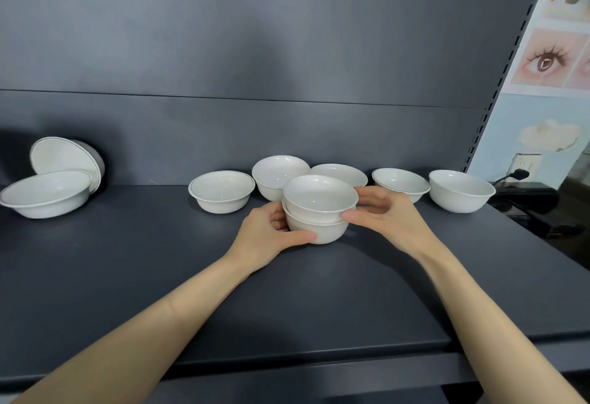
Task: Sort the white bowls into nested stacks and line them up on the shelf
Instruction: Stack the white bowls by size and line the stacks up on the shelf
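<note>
Your fingers (pixel 372 200) are curled round a two-bowl stack (pixel 317 212) at the middle of the shelf (pixel 287 292). Your left hand (pixel 268 237) grips the lower bowl (pixel 316 231), thumb on its near wall. Your right hand (pixel 388 216) holds the upper bowl (pixel 319 196), thumb at the rim and fingers round its far side. The upper bowl sits slightly tilted in the lower one, so you appear to be seating this nest.

Next, level the upper bowl until the rims lie even, then take another of matching size. Five single bowls (pixel 222 191) stand in a loose row just beyond the stack, two of them close behind it. They look to differ in depth and rim, so match before nesting. Far left, a wide bowl (pixel 44 194) rests on the shelf, and another (pixel 67 160) leans on edge against the back panel (pixel 287 52). Handle that one with care; it could roll or drop.

The shelf is smooth, dark grey and matt. At the right are a slotted upright (pixel 498 84), a poster of eyes (pixel 555 61) and a wall socket (pixel 523 165).
</note>
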Motion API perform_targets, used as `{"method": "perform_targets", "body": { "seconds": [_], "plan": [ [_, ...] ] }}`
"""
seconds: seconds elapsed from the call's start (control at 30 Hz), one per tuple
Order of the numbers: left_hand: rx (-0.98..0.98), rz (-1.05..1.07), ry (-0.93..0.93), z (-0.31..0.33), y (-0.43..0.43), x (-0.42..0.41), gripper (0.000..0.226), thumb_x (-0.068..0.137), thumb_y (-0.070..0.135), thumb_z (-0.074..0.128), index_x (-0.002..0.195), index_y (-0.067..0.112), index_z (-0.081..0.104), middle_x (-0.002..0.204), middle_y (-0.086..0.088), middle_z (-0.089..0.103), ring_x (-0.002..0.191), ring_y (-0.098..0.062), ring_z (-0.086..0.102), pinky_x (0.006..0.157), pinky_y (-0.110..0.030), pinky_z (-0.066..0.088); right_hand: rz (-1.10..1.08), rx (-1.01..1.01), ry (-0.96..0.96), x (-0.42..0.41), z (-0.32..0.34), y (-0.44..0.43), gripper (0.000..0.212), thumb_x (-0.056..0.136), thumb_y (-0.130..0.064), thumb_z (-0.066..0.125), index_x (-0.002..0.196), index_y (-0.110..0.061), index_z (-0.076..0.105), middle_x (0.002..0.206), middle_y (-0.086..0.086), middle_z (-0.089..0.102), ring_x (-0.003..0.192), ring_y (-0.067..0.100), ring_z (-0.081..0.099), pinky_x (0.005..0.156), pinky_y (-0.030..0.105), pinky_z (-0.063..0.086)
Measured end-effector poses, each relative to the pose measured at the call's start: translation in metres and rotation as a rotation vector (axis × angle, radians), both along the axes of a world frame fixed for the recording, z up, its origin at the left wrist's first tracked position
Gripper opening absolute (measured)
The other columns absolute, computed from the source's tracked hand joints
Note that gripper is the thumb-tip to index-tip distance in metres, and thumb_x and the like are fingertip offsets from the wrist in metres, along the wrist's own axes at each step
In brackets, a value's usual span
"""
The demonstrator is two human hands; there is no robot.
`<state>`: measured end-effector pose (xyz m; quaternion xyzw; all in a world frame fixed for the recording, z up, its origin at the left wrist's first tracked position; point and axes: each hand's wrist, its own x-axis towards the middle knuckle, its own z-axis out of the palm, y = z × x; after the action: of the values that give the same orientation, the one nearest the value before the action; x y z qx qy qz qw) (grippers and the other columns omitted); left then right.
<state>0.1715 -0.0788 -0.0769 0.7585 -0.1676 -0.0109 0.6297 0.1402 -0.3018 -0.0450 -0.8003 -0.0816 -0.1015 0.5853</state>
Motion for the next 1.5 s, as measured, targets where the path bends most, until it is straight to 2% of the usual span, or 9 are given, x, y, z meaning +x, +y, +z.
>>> {"method": "perform_targets", "body": {
  "seconds": [0.33,0.57,0.77,0.97,1.03,1.1,1.2,1.3,1.5],
  "plan": [
    [0.007,0.024,-0.02,-0.001,0.002,0.0,0.046,0.062,0.01,0.088,0.101,0.02,0.067,0.101,0.007,0.072,0.092,-0.006,0.07,0.084,-0.022,0.054,-0.035,0.012,0.005,-0.004,0.001,0.005,0.036,0.072,-0.008,0.081,0.105,-0.017,0.069,0.1,-0.008,0.075,0.093,0.004,0.07,0.074,0.01,0.051],
    [-0.064,0.063,-0.101,0.019,0.008,-0.002,0.044,0.061,0.003,0.088,0.1,0.014,0.069,0.091,0.007,0.074,0.081,-0.004,0.07,0.069,-0.012,0.051,-0.02,0.022,-0.058,-0.003,0.019,0.01,0.035,0.073,-0.01,0.08,0.105,-0.02,0.07,0.102,-0.006,0.075,0.097,0.008,0.07,0.083,0.015,0.053],
    [-0.07,0.098,-0.172,0.047,0.022,0.02,0.047,0.06,0.013,0.089,0.101,0.018,0.067,0.093,0.011,0.073,0.082,-0.003,0.07,0.074,-0.016,0.054,0.024,0.013,-0.138,0.025,0.052,0.024,0.044,0.062,-0.025,0.082,0.104,-0.02,0.07,0.102,-0.006,0.075,0.097,0.008,0.07,0.087,0.02,0.053],
    [-0.02,0.15,-0.168,0.062,0.031,0.061,0.05,0.049,0.024,0.094,0.092,0.02,0.067,0.094,0.001,0.073,0.087,-0.017,0.071,0.088,-0.04,0.055,0.032,0.007,-0.141,0.067,0.065,0.033,0.038,0.073,-0.009,0.081,0.109,-0.011,0.069,0.102,-0.004,0.074,0.09,0.005,0.071,0.076,0.011,0.051],
    [0.013,0.164,-0.175,0.062,0.032,0.073,0.055,0.045,0.031,0.094,0.092,0.018,0.069,0.094,-0.001,0.074,0.088,-0.018,0.07,0.09,-0.041,0.054,0.034,0.003,-0.126,0.079,0.063,0.034,0.039,0.073,-0.008,0.081,0.11,-0.009,0.069,0.101,-0.002,0.074,0.088,0.005,0.071,0.073,0.009,0.05],
    [0.046,0.171,-0.17,0.059,0.033,0.083,0.051,0.05,0.025,0.095,0.095,0.016,0.07,0.095,0.0,0.074,0.093,-0.018,0.068,0.094,-0.04,0.052,0.036,-0.011,-0.115,0.091,0.06,0.035,0.039,0.073,-0.009,0.082,0.11,-0.009,0.068,0.101,-0.001,0.074,0.088,0.006,0.072,0.074,0.01,0.051],
    [0.078,0.169,-0.148,0.052,0.033,0.094,0.048,0.061,0.018,0.09,0.103,0.013,0.07,0.102,0.003,0.073,0.101,-0.013,0.066,0.096,-0.031,0.05,0.042,-0.008,-0.102,0.103,0.053,0.036,0.038,0.072,-0.008,0.082,0.107,-0.01,0.069,0.099,-0.004,0.074,0.086,0.004,0.071,0.073,0.01,0.05],
    [0.116,0.139,-0.121,0.046,0.033,0.099,0.054,0.062,0.024,0.09,0.11,0.015,0.067,0.108,0.008,0.07,0.106,-0.009,0.062,0.091,-0.022,0.046,0.058,-0.005,-0.087,0.111,0.047,0.036,0.035,0.071,-0.006,0.082,0.102,-0.015,0.069,0.095,-0.01,0.073,0.085,0.0,0.07,0.071,0.009,0.05],
    [0.195,0.106,-0.123,0.042,0.036,0.104,0.062,0.05,0.045,0.085,0.105,0.023,0.067,0.103,0.013,0.071,0.105,-0.011,0.063,0.091,-0.029,0.048,0.063,-0.015,-0.069,0.118,0.037,0.035,0.038,0.07,-0.01,0.083,0.105,-0.014,0.068,0.1,-0.007,0.073,0.091,0.003,0.07,0.076,0.011,0.051]
  ]
}}
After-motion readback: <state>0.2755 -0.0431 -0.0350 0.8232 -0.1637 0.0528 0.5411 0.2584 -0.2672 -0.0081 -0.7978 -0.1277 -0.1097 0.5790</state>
